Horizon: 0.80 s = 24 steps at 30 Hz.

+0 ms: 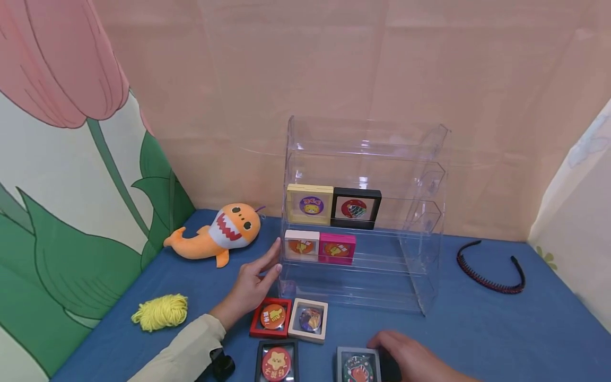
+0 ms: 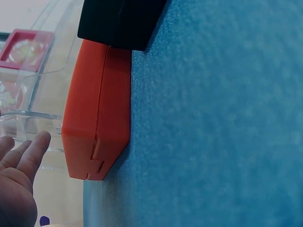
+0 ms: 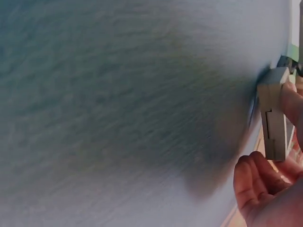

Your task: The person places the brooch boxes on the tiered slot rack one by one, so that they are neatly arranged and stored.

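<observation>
My right hand (image 1: pixel 406 355) pinches a small grey display box (image 1: pixel 340 366) with a round badge inside, near the table's front edge. In the right wrist view, thumb and fingertips hold the box (image 3: pixel 273 118) by its edges. My left hand (image 1: pixel 252 286) has its fingers extended at the left side of a clear acrylic tiered rack (image 1: pixel 367 300); whether they press on it I cannot tell. On the rack stand a yellow box (image 1: pixel 295 204), a black box (image 1: pixel 374 209), a white box (image 1: pixel 288 239) and a pink box (image 1: pixel 337 237).
Before the rack lie a red box (image 1: pixel 256 323), a cream box (image 1: pixel 323 321) and another black box (image 1: pixel 260 363). An orange plush shark (image 1: pixel 198 246) and yellow yarn (image 1: pixel 161 313) are at left. A dark headband (image 1: pixel 496 286) lies at right.
</observation>
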### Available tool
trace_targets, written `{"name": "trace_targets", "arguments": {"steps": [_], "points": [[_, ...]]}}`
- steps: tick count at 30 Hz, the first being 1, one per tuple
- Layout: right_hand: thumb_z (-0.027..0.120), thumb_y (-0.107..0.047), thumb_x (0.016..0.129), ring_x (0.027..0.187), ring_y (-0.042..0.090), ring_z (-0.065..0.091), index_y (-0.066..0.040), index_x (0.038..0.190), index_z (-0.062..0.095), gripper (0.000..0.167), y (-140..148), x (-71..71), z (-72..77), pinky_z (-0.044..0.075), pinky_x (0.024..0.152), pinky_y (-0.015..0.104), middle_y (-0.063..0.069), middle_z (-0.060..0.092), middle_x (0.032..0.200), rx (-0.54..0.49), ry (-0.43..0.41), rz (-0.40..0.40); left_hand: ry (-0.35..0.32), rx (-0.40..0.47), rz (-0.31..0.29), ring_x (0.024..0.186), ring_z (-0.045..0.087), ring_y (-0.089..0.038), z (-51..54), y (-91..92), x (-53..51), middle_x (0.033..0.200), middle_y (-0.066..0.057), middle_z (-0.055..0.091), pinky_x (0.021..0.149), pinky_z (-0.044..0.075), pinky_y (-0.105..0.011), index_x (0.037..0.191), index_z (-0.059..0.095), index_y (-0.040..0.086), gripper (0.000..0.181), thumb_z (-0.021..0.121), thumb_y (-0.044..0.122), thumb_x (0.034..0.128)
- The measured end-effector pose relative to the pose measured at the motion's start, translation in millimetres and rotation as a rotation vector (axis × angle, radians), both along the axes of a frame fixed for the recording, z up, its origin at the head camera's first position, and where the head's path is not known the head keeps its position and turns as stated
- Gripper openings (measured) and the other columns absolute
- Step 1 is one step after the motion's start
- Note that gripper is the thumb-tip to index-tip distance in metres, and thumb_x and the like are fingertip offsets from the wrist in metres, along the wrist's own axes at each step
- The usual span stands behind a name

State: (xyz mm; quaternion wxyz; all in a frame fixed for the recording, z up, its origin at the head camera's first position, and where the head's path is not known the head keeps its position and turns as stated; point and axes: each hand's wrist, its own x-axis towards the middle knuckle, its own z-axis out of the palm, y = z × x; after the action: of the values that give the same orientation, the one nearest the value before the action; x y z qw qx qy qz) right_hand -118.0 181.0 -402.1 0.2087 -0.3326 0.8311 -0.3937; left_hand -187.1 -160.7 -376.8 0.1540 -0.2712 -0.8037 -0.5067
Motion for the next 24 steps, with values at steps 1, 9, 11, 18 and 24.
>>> {"name": "trace_targets", "arguments": {"steps": [1,9,11,18,24], "points": [[0.073,-0.028,0.084,0.09,0.006,0.055,-0.017,0.114,0.055,0.037,0.0,0.6,-0.1,0.054,0.076,0.028,-0.009,0.057,0.105,-0.047,-0.001,0.016,-0.001,-0.002,0.003,0.12,0.049,-0.033,0.1,-0.1,0.0,0.139,-0.019,0.042,0.083,0.05,-0.04,0.145,0.033,-0.001,0.057,0.055,-0.005,0.0926],[0.058,-0.008,0.094,0.076,0.007,0.061,-0.009,0.103,0.059,0.009,3.1,-1.7,0.1,0.054,0.057,0.028,-0.006,0.064,0.089,-0.287,0.018,0.057,-0.013,-0.01,0.018,0.121,0.049,-0.032,-0.6,0.0,0.3,0.14,-0.018,0.042,0.084,0.05,-0.041,0.145,0.033,0.0,0.057,0.055,-0.004,0.0929],[0.059,-0.006,0.093,0.076,0.009,0.063,-0.008,0.103,0.059,0.01,4.5,-4.1,2.4,0.055,0.058,0.029,-0.003,0.064,0.09,-0.312,0.068,0.059,-0.012,-0.007,0.016,0.121,0.049,-0.032,-0.5,-0.1,0.0,0.14,-0.018,0.042,0.084,0.05,-0.041,0.145,0.033,0.0,0.057,0.055,-0.004,0.0931],[0.067,-0.01,0.088,0.073,0.01,0.064,-0.017,0.098,0.061,0.014,13.5,-20.0,28.7,0.054,0.056,0.028,-0.004,0.064,0.087,-0.251,0.394,-0.137,-0.008,0.003,0.006,0.121,0.048,-0.032,0.0,-0.1,-0.8,0.14,-0.018,0.041,0.083,0.05,-0.039,0.145,0.033,0.0,0.057,0.055,-0.005,0.0928],[0.073,-0.008,0.083,0.073,0.006,0.062,-0.02,0.094,0.061,0.02,24.8,-41.1,49.5,0.055,0.059,0.027,-0.009,0.062,0.086,-0.159,0.615,-0.339,-0.014,-0.002,0.005,0.121,0.048,-0.033,0.1,0.0,-0.2,0.14,-0.018,0.041,0.083,0.05,-0.039,0.145,0.033,0.0,0.056,0.055,-0.003,0.0934]]}}
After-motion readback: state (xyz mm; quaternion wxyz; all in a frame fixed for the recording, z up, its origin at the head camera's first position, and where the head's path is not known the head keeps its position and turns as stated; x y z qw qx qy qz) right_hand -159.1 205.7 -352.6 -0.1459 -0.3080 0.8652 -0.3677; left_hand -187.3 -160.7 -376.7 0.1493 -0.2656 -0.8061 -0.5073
